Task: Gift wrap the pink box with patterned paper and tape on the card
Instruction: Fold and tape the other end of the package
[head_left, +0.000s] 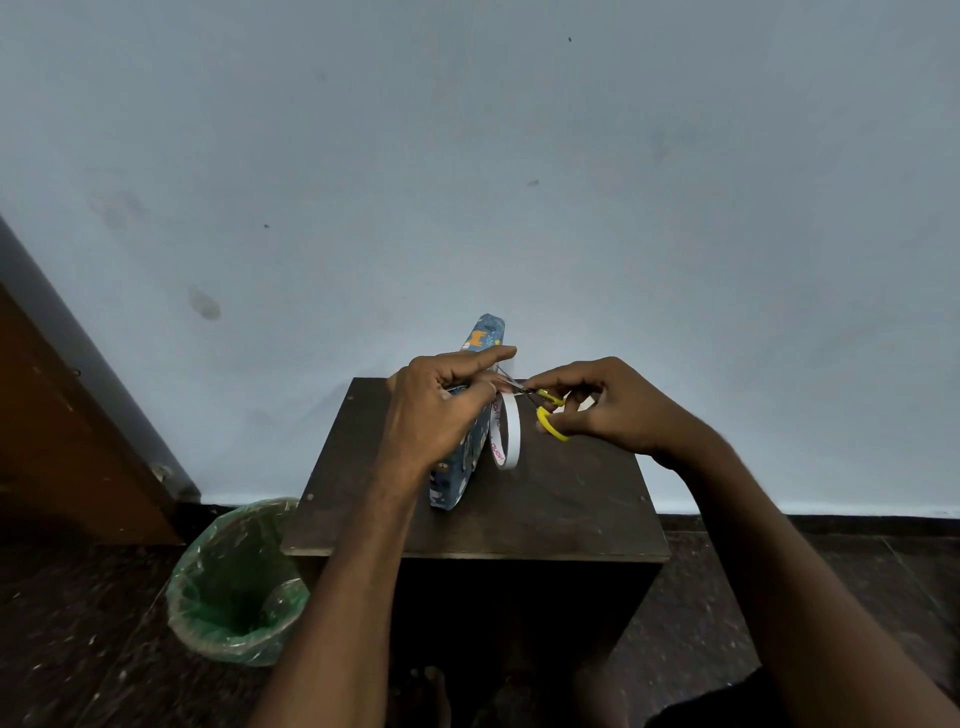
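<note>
The box (456, 467), wrapped in blue patterned paper, stands on its edge on the small dark table (571, 499). My left hand (441, 405) grips its upper part, index finger stretched out. A white tape roll (505, 431) hangs just right of the box, a strip pulled up towards my left fingers. My right hand (602, 402) holds small yellow-handled scissors (548, 413), their blades at the strip between the two hands. No card is in sight.
A bin lined with a green bag (236, 582) stands on the dark floor left of the table. A wooden door or cabinet (62, 436) is at the far left. A pale wall rises behind the table.
</note>
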